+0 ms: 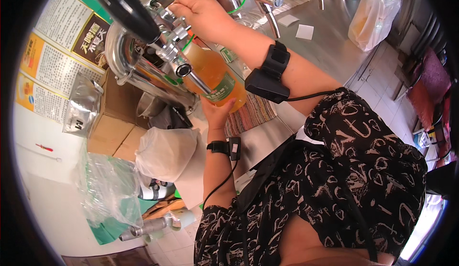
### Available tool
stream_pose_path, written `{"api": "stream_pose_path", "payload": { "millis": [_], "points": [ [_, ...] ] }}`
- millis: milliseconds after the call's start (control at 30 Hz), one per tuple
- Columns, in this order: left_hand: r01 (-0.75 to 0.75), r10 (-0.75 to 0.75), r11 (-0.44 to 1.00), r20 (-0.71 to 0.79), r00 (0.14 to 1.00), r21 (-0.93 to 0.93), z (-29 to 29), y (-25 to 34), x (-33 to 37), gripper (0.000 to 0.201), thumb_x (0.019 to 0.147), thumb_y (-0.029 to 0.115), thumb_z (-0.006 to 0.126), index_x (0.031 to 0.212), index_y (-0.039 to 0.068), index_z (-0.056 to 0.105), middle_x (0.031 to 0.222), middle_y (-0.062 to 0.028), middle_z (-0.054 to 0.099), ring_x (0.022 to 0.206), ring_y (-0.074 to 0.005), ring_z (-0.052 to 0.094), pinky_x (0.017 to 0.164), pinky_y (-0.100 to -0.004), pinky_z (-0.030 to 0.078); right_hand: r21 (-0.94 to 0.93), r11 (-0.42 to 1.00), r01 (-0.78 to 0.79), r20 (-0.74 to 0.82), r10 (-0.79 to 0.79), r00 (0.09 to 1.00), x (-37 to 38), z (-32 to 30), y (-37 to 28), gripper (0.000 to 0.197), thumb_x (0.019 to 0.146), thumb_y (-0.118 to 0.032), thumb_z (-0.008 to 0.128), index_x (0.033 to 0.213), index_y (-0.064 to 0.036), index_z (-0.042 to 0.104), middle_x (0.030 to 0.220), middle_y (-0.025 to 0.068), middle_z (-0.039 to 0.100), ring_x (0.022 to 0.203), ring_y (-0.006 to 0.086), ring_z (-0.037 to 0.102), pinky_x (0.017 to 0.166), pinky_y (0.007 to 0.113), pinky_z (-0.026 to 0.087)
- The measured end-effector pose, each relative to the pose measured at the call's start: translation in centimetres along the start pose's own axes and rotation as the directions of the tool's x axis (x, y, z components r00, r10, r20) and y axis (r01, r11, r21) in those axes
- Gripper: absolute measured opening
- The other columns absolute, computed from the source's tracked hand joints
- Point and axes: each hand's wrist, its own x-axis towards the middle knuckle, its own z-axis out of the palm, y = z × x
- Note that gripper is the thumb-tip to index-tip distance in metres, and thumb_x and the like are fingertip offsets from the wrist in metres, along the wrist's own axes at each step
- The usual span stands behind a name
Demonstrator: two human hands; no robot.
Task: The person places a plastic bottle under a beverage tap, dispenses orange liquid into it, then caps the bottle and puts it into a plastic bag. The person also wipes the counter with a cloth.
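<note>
A clear bottle of amber drink (pixel 203 66) with a green label leans under a chrome beer tap (pixel 168 50) that has a large black handle (pixel 125 8). Pale foam shows near the bottle's neck. My left hand (pixel 218 112) is wrapped around the lower part of this bottle. Up at the tap's metal fittings, my right hand (pixel 203 15) is closed, thumb and fingers together; what lies between them is hidden. The tap's spout tube crosses in front of the bottle.
More chrome taps (pixel 270 19) stand farther along the steel counter (pixel 320 58). A striped mat (pixel 256 115) lies beneath the bottle. White plastic bags (pixel 167 153) and a cardboard box (pixel 114 132) sit to the left. Another filled bag (pixel 375 15) rests at the far right.
</note>
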Motion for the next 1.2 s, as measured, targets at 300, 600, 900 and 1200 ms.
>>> {"api": "stream_pose_path", "payload": {
  "millis": [300,600,900,1200],
  "points": [
    [-0.042,0.043,0.998,0.025,0.999,-0.045,0.3,0.4,-0.2,0.096,0.062,0.01,0.094,0.141,0.003,0.039,0.131,-0.0091,0.056,0.118,-0.0217,0.058,0.1,-0.0364,0.05,-0.016,0.985,0.173,-0.013,-0.173,0.985,-0.5,-0.1,1.6,0.018,0.101,-0.02,0.062,0.107,-0.0032,0.065,0.083,0.0039,0.061,0.078,0.0132,0.059,0.072,0.03,0.048],
    [-0.103,0.107,0.992,0.066,0.992,-0.069,-0.1,-0.2,0.7,0.115,0.054,0.017,0.098,0.147,0.002,0.032,0.136,-0.0099,0.054,0.122,-0.0228,0.057,0.102,-0.0378,0.05,-0.02,0.955,0.295,-0.035,-0.296,0.955,-0.9,-1.0,1.0,0.009,0.098,-0.006,0.061,0.106,-0.0029,0.065,0.088,0.0079,0.065,0.078,0.0177,0.061,0.074,0.03,0.051],
    [-0.05,0.056,0.992,0.044,0.998,-0.112,0.7,0.4,0.7,0.106,0.054,0.014,0.097,0.142,0.003,0.038,0.129,-0.0096,0.058,0.116,-0.0226,0.06,0.1,-0.0372,0.051,0.006,0.916,0.401,-0.075,-0.4,0.914,-0.3,-0.6,2.3,0.013,0.096,0.003,0.058,0.108,-0.0011,0.064,0.094,0.0075,0.067,0.086,0.018,0.064,0.082,0.028,0.051],
    [-0.09,0.095,0.989,0.04,0.995,-0.114,1.1,1.0,0.6,0.104,0.055,0.016,0.097,0.14,0.002,0.039,0.128,-0.0093,0.058,0.115,-0.0221,0.061,0.099,-0.0367,0.052,0.086,0.919,0.384,-0.081,-0.378,0.922,-0.6,-0.8,2.1,0.014,0.097,0.005,0.056,0.106,-0.001,0.063,0.093,0.0066,0.065,0.086,0.0163,0.061,0.083,0.027,0.05]
  ]
}}
